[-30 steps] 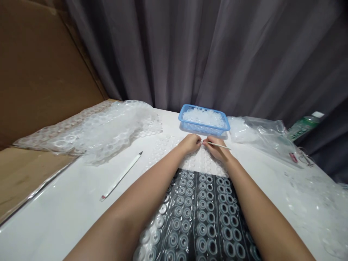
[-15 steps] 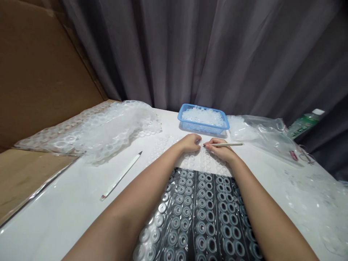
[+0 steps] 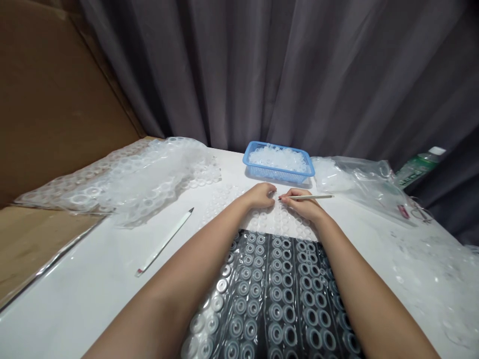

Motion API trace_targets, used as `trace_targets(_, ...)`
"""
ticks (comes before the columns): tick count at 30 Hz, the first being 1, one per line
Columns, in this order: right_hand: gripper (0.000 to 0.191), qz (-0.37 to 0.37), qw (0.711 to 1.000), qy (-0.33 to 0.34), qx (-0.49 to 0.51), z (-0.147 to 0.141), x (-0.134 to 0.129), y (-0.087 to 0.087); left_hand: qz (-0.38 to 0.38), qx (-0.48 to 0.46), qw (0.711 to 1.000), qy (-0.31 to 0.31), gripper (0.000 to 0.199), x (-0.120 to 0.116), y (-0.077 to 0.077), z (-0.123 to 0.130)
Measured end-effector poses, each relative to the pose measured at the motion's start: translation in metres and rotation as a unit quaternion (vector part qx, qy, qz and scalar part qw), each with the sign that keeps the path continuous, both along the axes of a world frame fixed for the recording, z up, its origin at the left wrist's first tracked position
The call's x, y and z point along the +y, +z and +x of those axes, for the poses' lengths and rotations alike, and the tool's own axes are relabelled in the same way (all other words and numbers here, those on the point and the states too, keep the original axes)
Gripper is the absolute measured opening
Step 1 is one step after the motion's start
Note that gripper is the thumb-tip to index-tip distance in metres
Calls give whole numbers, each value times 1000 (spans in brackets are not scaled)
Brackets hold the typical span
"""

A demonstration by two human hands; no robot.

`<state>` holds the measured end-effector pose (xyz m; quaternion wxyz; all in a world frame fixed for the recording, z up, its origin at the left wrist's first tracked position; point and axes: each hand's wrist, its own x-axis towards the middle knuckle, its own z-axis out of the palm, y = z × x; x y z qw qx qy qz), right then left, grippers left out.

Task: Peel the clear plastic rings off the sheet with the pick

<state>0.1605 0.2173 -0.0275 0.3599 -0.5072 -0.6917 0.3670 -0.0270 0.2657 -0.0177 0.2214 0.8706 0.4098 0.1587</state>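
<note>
My right hand point(image 3: 302, 203) is closed around a thin pale pencil-like tool point(image 3: 314, 197), its dark tip pointing left. Just left of that tip is my left hand point(image 3: 262, 195), its fingers curled over a clear sheet with rows of small rings point(image 3: 297, 224); whether they pinch anything is too small to tell. Nearer to me, between my forearms, the ringed sheet continues over a black surface point(image 3: 267, 294), with round translucent pieces in paired rows.
Behind my hands stands a blue basket point(image 3: 279, 174) of small clear pieces. A second white pencil point(image 3: 164, 243) and plastic ringed sheets point(image 3: 149, 174) lie left, beside cardboard point(image 3: 48, 234). At right are a clear bag point(image 3: 368, 184) and a green bottle point(image 3: 419, 164).
The whole view has shifted very slightly. Both hands stay almost in the same place on the sheet, and the tool is still in my right hand.
</note>
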Motion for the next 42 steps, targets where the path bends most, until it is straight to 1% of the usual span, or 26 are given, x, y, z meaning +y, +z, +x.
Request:
trace_targets(4, 19, 10, 1000, 1, -27, 0, -1, 2, 1, 1, 1000, -13, 36, 0, 0, 0)
trace_targets(7, 18, 47, 996, 20, -70, -3, -4, 5, -1, 5, 1000, -28, 38, 1, 0, 1)
trace_targets(9, 18, 92, 989, 46, -110, -7, -5, 8, -5, 9, 999, -36, 44, 1, 0, 1)
trace_targets(11, 18, 130, 980, 59, -140, -8, -6, 10, -12, 12, 999, -37, 55, 1, 0, 1)
trace_targets(12, 19, 144, 978, 45, -145, -7, -5, 11, -17, 14, 999, -36, 62, 0, 0, 1)
trace_targets(13, 19, 155, 978, 9, -138, -5, -3, 12, -22, 15, 999, -34, 67, 0, 1, 1)
trace_targets(14, 19, 163, 978, -42, -120, -2, -2, 13, -29, 15, 999, -32, 71, 0, 1, 1)
trace_targets(16, 18, 179, 970, -149, -77, 6, 1, 17, -42, 14, 999, -31, 75, 0, 2, 0)
trace_targets(17, 17, 182, 966, -171, -69, 9, 2, 20, -49, 13, 998, -31, 76, 1, 3, -1)
trace_targets(18, 16, 179, 967, -168, -70, 11, 1, 22, -56, 11, 998, -32, 77, 1, 3, -2)
trace_targets(19, 16, 165, 973, -143, -75, 11, -2, 24, -63, 9, 997, -34, 79, 1, 4, -2)
trace_targets(20, 17, 138, 982, -105, -77, 10, -5, 24, -69, 8, 997, -37, 80, 2, 4, -3)
trace_targets(22, 16, 58, 997, -32, -50, 4, -15, 22, -80, 10, 996, -43, 82, 3, 5, -4)
trace_targets(23, 16, 25, 999, -12, -28, 0, -19, 19, -82, 13, 995, -46, 82, 3, 5, -5)
trace_targets(25, 19, 1, 1000, -12, -6, -7, -27, 13, -82, 18, 995, -52, 83, 2, 5, -6)
trace_targets(28, 19, -1, 1000, -18, 1, -12, -31, 8, -76, 24, 995, -58, 83, 1, 5, -7)
trace_targets(32, 20, -3, 1000, -2, -2, -12, -32, 10, -71, 31, 995, -62, 83, 0, 7, -8)
trace_targets(37, 21, 11, 1000, 1, -13, -13, -32, 11, -66, 53, 994, -66, 83, -1, 10, -7)
trace_targets(42, 19, 49, 996, 42, -67, -14, -32, 14, -58, 74, 993, -72, 83, -5, 15, -7)
